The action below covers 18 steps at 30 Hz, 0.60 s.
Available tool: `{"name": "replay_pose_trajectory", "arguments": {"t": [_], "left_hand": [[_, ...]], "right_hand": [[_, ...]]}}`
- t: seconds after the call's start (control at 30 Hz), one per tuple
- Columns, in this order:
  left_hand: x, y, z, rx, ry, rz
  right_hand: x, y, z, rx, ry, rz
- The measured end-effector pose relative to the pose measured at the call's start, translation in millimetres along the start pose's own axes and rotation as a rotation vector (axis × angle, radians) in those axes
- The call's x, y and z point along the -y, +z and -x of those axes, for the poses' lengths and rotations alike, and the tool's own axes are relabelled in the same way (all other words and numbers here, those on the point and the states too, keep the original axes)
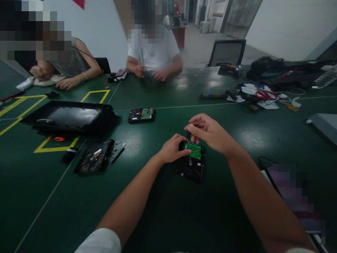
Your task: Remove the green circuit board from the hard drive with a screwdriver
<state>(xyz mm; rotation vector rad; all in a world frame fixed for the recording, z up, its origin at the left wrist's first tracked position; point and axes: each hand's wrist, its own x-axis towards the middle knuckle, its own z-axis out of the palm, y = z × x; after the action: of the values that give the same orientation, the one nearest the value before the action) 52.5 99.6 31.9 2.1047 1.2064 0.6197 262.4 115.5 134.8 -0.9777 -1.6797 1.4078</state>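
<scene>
In front of me a black hard drive point(190, 172) lies on the table, its green circuit board point(194, 150) facing up. My left hand point(173, 149) grips the drive at its far left edge, the thumb resting on the board. Above the board's far edge, my right hand point(204, 130) pinches a small screwdriver point(191, 125) with a yellow end, held upright. Its tip is hidden or too small to make out. Further off lies a second hard drive point(140, 115), board up. On the left are an opened drive point(93, 158) and a loose circuit board point(117, 151).
A black tray point(70, 116) stands at the left, with an orange tool point(57, 139) before it. Cables and red-handled scissors point(265, 95) lie at the back right. A screen-like device point(292, 196) is by my right arm. Two people sit opposite.
</scene>
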Motion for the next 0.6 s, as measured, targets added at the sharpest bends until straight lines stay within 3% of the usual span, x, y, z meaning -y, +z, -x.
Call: {"name": "replay_pose_trajectory", "arguments": {"t": [0.17,0.6], "left_hand": [[-1,0.3,0,-0.010,-0.007,0.023],[2,1.5,0,-0.013,-0.012,0.031]], "right_hand": [[-12,5,4,-0.093,-0.091,0.040],[-44,26,32,-0.522,-0.329,0.687]]}}
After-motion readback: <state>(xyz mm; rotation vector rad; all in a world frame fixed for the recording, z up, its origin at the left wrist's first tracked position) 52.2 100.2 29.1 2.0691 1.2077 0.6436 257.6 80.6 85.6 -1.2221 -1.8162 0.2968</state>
